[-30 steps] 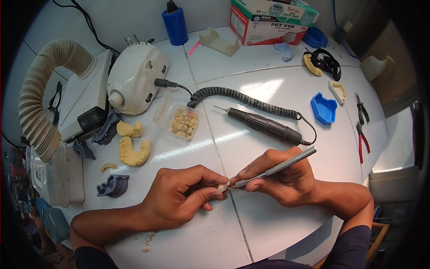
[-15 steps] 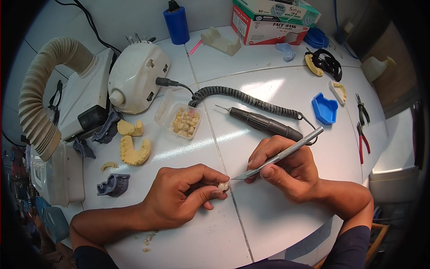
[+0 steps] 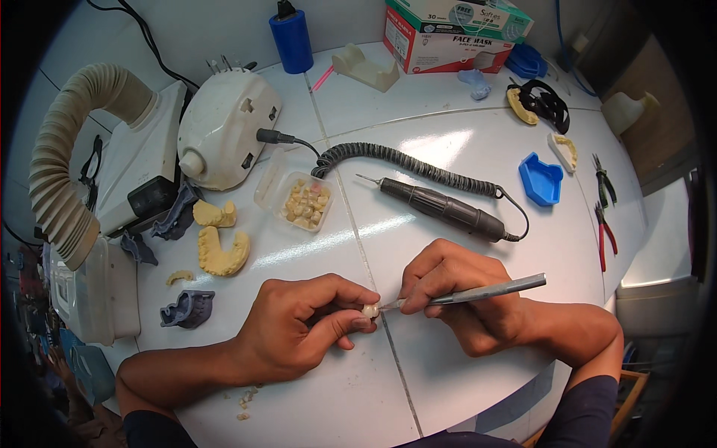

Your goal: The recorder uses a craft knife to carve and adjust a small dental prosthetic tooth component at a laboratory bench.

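My left hand (image 3: 299, 321) pinches a small cream tooth-shaped piece (image 3: 370, 310) between thumb and index finger. In my right hand (image 3: 463, 299) is a slim metal craft knife (image 3: 508, 287), angled nearly level, its tip at the right side of the piece. A dark handpiece (image 3: 441, 211) with a coiled cord lies beyond my right hand. Beyond my left hand are an open plastic box of tooth-coloured pieces (image 3: 306, 205), a yellow dental cast (image 3: 222, 254) and a grey mould (image 3: 187, 310). Small cream chips (image 3: 245, 403) lie below my left forearm.
At left stand a ridged hose (image 3: 60, 172), a white control unit (image 3: 228, 127) and a clear container (image 3: 104, 291). At back are a blue cylinder (image 3: 291, 41) and stacked boxes (image 3: 452, 56). At right lie a blue tray (image 3: 540, 179), more casts (image 3: 564, 153) and pliers (image 3: 606, 239).
The knife was raised steeply half a second ago and now lies flatter, its handle lower and farther right. My right fingers have rotated with it. My left hand is almost unmoved.
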{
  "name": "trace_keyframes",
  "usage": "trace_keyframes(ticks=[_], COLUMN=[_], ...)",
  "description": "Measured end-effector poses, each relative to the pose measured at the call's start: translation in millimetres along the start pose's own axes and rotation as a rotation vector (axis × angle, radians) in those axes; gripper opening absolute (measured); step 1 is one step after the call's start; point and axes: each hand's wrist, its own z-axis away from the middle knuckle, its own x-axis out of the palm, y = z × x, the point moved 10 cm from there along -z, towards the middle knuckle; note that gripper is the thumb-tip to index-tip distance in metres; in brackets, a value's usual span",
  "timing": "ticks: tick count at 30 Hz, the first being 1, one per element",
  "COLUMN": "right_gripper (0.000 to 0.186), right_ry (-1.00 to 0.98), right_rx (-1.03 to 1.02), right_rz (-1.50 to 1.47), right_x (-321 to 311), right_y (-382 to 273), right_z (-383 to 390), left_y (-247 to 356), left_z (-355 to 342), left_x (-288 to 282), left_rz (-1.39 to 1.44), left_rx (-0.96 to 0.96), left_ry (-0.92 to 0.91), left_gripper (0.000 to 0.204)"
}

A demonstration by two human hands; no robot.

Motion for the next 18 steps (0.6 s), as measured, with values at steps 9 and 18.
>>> trace_keyframes(ticks=[9, 18], right_gripper=[0.035, 0.043], right_ry=[-0.018, 0.005], right_rx=[0.018, -0.033], right_rz=[0.025, 0.078], right_x=[5.1, 6.1], right_y=[0.0, -3.9], right_z=[1.0, 0.3], left_y=[2.3, 4.2], left_z=[-0.5, -0.6], left_x=[0.2, 0.1], left_rz=[0.005, -0.007], left_rx=[0.006, 0.013], left_ry=[0.005, 0.010], left_gripper=[0.019, 0.018])
